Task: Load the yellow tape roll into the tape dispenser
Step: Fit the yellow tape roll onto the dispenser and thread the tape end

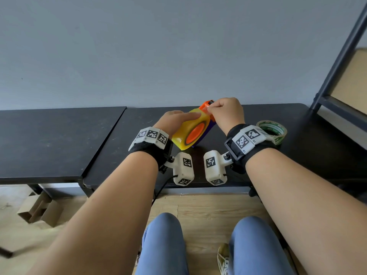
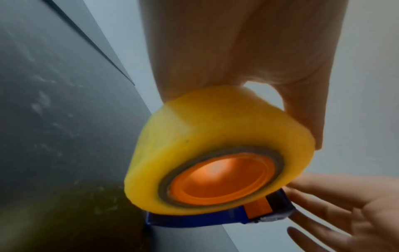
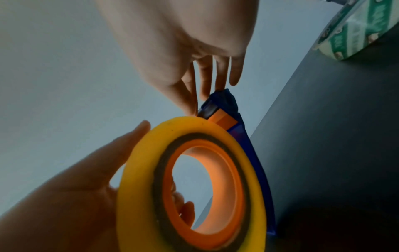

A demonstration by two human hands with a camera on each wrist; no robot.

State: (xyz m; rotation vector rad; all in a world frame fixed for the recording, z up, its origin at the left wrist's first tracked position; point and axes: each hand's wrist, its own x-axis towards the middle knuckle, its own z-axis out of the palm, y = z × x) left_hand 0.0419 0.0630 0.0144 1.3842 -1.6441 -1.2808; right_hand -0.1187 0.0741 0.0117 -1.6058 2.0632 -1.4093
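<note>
The yellow roll (image 1: 181,135) sits on the orange hub (image 1: 195,132) of the dispenser (image 1: 206,130), with the hub filling its core. The dispenser is tilted, its near lower corner resting on the black counter (image 1: 297,155), and its orange head (image 1: 206,105) points up and away toward the wall (image 1: 178,46).

The left hand (image 1: 174,121) is on the left side of the roll. Its fingers lie across the top of the roll and the thumb goes under, so the grip is wrapped around the roll and steadies it. In the left wrist view the thumb (image 2: 306,109) runs down the far side of the roll (image 2: 215,139).

The right hand (image 1: 227,111) is at the head of the dispenser, above the roll. Its fingers are curled and the grip is narrow, with thumb and forefinger pinching at the head. Whether they pinch the tape end or the plastic itself, I cannot tell. In the right wrist view the fingertips (image 3: 194,105) touch the blue frame (image 3: 224,102) just above the roll (image 3: 138,170).

To the right of the dispenser, behind the right wrist, a green-printed tape roll (image 1: 273,132) lies flat on the counter, apart from the dispenser. Farther right stands a dark metal rack (image 1: 337,66). To the left of the dispenser there is a seam (image 1: 103,143) where a second dark counter top joins. Below the counter edge, a cardboard piece (image 1: 37,210) lies on the wood floor.
</note>
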